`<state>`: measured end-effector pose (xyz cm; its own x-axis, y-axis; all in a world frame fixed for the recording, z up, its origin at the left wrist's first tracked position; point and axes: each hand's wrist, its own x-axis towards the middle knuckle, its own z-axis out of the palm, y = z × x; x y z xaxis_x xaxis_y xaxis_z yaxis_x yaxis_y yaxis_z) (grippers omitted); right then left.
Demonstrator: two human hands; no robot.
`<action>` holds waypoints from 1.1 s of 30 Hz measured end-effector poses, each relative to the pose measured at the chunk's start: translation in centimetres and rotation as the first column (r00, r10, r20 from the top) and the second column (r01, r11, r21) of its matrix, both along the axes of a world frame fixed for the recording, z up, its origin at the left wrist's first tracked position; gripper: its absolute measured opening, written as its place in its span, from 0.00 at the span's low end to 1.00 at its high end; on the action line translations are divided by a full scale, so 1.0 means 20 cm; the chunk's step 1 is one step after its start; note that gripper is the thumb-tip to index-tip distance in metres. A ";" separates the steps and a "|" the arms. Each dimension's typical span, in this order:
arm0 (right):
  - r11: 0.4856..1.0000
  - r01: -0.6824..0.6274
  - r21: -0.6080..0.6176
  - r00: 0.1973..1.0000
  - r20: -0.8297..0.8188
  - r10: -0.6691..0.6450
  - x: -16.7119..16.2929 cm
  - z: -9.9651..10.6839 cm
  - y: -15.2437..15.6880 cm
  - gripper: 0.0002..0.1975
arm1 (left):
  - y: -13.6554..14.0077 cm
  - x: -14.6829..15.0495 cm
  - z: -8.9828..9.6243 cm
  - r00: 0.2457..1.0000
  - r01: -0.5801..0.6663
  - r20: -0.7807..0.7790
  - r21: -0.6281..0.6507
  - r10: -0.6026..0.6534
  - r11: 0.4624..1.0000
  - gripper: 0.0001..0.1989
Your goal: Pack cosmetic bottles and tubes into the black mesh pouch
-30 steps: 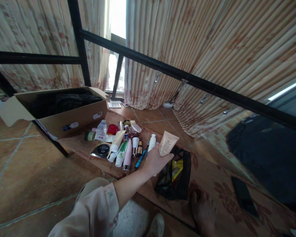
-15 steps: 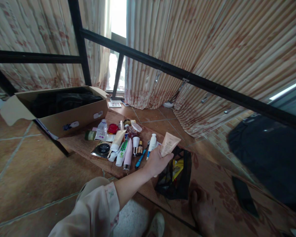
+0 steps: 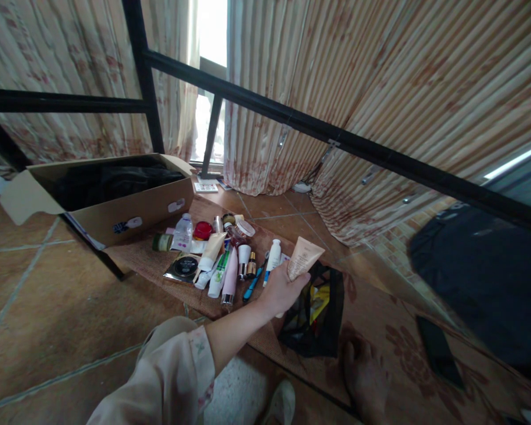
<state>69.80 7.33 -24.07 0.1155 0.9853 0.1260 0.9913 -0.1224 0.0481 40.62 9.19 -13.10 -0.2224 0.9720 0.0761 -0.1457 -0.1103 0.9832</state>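
My left hand (image 3: 285,292) is closed around a beige squeeze tube (image 3: 304,258), its flat end tilted up to the right. Just below and to the right, a black mesh bag (image 3: 314,330) with something yellow inside rests on the brown mat (image 3: 269,339). In shadow beside the bag, my right hand (image 3: 365,372) lies on the mat with fingers apart and nothing visible in it. To the left of my left hand are a white pump bottle (image 3: 273,257), a blue toothbrush (image 3: 253,286), a pink bottle (image 3: 230,277) and a white-and-green tube (image 3: 218,280).
Further left lie a clear bottle (image 3: 183,233), a red-lidded jar (image 3: 202,230), a black compact (image 3: 186,267) and several other cosmetics. An opened cardboard box (image 3: 154,209) holds dark cloth. A phone (image 3: 439,351) lies at the right. A black metal rail (image 3: 265,106) crosses ahead.
Almost nothing differs. My left hand keeps the beige tube in nearly the same place, and my right hand stays beside the bag.
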 end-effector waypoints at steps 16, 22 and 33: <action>1.000 0.009 0.001 1.000 -0.026 -0.009 0.00 0.00 0.00 0.22 | 0.01 -0.02 0.05 0.893 0.226 0.433 -0.198 -0.122 0.954 0.25; 1.000 0.002 0.009 1.000 -0.023 -0.002 0.00 0.00 0.00 0.22 | 0.01 -0.02 0.07 0.860 0.209 0.498 -0.135 -0.116 0.969 0.16; 1.000 0.003 0.013 1.000 -0.022 -0.003 0.00 0.00 0.00 0.22 | 0.02 -0.07 0.09 0.702 0.347 0.683 -0.077 -0.204 0.935 0.14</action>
